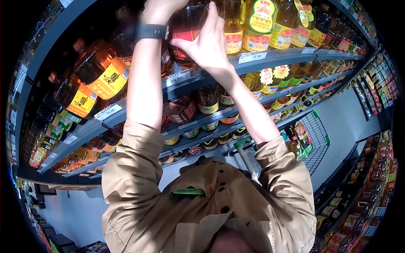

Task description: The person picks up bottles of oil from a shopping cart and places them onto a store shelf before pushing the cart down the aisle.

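A large dark bottle of cooking oil [185,40] with a red label stands at the front of the upper shelf, above a price tag reading 59.90. My right hand [206,44] grips its lower body, thumb across the label and fingers up its right side. At the top edge of the view my left hand [162,9], with a dark watch band [151,31] on its wrist, is by the bottle's upper part. Its fingers are mostly cut off by the frame, so their hold is hidden. The bottle's top is also out of view.
Oil bottles with yellow labels [113,78] stand to the left, and golden oil bottles [258,33] to the right. Lower shelves [211,114] hold more bottles. A shopping cart [318,143] containing goods stands at the right, before another stocked shelf [363,202].
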{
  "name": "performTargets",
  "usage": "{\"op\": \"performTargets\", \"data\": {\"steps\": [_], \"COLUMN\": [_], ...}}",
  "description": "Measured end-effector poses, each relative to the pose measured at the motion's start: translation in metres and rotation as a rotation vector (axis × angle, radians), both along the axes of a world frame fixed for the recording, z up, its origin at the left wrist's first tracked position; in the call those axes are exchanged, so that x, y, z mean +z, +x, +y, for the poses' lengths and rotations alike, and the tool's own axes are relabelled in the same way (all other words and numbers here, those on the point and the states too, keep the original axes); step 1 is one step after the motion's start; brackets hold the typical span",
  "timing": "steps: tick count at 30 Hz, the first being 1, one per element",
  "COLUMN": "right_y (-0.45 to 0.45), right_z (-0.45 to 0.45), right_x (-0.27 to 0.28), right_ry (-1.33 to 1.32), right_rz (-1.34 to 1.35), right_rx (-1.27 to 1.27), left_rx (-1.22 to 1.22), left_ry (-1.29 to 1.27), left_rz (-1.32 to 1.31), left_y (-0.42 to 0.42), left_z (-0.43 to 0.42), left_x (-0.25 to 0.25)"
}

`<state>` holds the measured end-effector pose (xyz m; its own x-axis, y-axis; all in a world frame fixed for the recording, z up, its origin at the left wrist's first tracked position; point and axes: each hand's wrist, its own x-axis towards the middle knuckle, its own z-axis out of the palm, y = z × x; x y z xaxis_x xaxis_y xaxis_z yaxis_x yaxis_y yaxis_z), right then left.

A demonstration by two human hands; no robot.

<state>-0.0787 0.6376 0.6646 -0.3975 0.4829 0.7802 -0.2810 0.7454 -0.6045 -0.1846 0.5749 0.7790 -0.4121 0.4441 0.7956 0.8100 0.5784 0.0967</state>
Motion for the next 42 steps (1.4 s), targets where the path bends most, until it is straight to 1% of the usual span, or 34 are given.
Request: {"op": "performTargets", "data": {"steps": [1, 4, 5, 8, 9, 12, 15, 18, 21, 23, 24, 27, 30, 33, 36, 38, 42], "right_y": [0.009, 0.003, 0.006, 0.003, 0.001, 0.008, 0.014, 0.01, 0.011, 0.012, 0.012, 0.01, 0.01, 0.009, 0.007, 0.01, 0.025], "right_z": [0.002, 0.004, 0.007, 0.013, 0.013, 0.014, 0.012, 0.009, 0.001, -0.001, -0.001, 0.0, -0.001, -0.002, 0.001, 0.004, 0.007], "right_x": [0.006, -0.005, -0.007, -0.019, -0.019, -0.019, -0.023, -0.035, -0.039, -0.04, -0.042, -0.047, -0.047, -0.047, -0.051, -0.052, -0.052], "right_ry": [0.009, 0.001, -0.052, 0.045, 0.066, 0.043, 0.079, 0.179, 0.218, 0.239, 0.224, 0.187, 0.175, 0.195, 0.216, 0.222, 0.257], "right_rz": [-0.165, -0.017, -0.041, -0.127, -0.117, -0.158, -0.149, -0.014, -0.027, -0.041, -0.05, -0.069, -0.097, -0.094, -0.086, -0.088, -0.105], "right_rx": [0.109, 0.142, 0.238, 0.164, 0.147, 0.165, 0.1, 0.034, -0.084, -0.151, -0.142, -0.11, -0.113, -0.141, -0.144, -0.126, -0.126], "left_rx": [-0.002, -0.07, -0.067, -0.15, -0.14, -0.095, -0.022, 0.075, 0.072, 0.193, 0.255, 0.226, 0.267, 0.254, 0.358, 0.363, 0.348], "left_ry": [-0.071, -0.15, -0.148, -0.081, -0.125, -0.123, -0.101, -0.142, -0.12, -0.085, -0.067, -0.091, -0.091, -0.07, -0.131, -0.143, -0.14], "left_rz": [0.003, 0.041, -0.061, -0.264, -0.295, -0.215, -0.168, -0.092, 0.006, 0.001, -0.004, 0.227, 0.274, 0.374, 0.244, 0.24, 0.332], "left_y": [-0.002, -0.003, -0.002, 0.007, 0.004, 0.0, 0.004, 0.008, 0.014, 0.022, 0.024, 0.019, 0.019, 0.018, 0.023, 0.025, 0.018], "left_z": [-0.004, -0.015, -0.016, -0.018, -0.018, -0.014, -0.011, -0.005, -0.007, -0.001, 0.002, 0.0, 0.0, 0.001, 0.003, 0.003, 0.0], "left_x": [0.002, 0.005, 0.007, 0.008, 0.009, 0.008, 0.006, 0.009, 0.006, 0.005, 0.004, -0.003, -0.005, -0.008, -0.006, -0.007, -0.013]}}
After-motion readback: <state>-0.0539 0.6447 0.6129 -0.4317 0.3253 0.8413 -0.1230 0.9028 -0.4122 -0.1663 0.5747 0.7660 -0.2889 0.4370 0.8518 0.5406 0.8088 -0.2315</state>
